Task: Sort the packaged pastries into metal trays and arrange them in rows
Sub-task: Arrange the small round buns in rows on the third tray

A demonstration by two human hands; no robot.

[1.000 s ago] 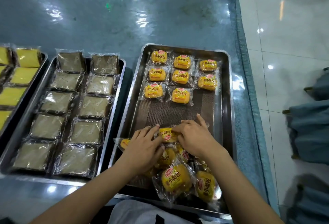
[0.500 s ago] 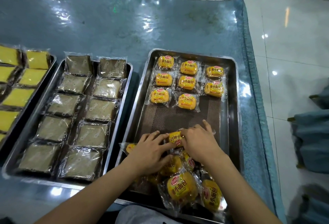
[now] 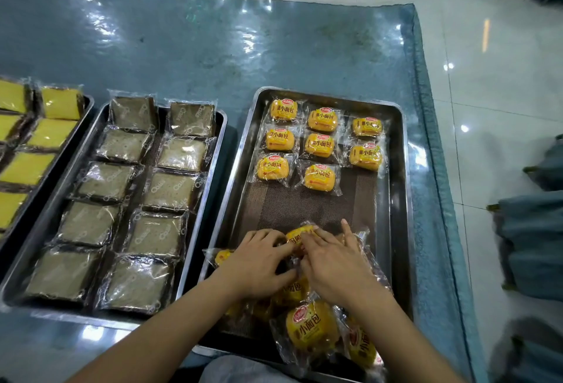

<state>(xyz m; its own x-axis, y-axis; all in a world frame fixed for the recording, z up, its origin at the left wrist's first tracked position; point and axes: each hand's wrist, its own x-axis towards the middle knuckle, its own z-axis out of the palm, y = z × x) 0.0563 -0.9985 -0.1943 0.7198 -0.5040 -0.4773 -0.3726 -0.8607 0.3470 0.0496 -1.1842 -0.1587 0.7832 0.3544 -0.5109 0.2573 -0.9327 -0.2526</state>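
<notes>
A metal tray [image 3: 396, 199] on the right holds several small yellow packaged buns [image 3: 320, 145] in rows at its far end. A loose heap of the same buns [image 3: 310, 327] lies at its near end. My left hand [image 3: 259, 263] and my right hand [image 3: 335, 263] meet over the heap, and their fingers pinch one wrapped yellow bun [image 3: 300, 235] at the heap's far edge. Much of the heap is hidden under my hands.
A middle tray [image 3: 213, 163] holds two rows of brown packaged cakes [image 3: 170, 187]. A left tray [image 3: 86, 108] holds yellow packaged cakes [image 3: 51, 134]. All stand on a blue plastic-covered table [image 3: 274, 47]. Teal chairs [image 3: 536, 230] stand on the tiled floor at right.
My view has tilted and shifted a little. Both hands stay over the heap and have drawn closer together around the same bun.
</notes>
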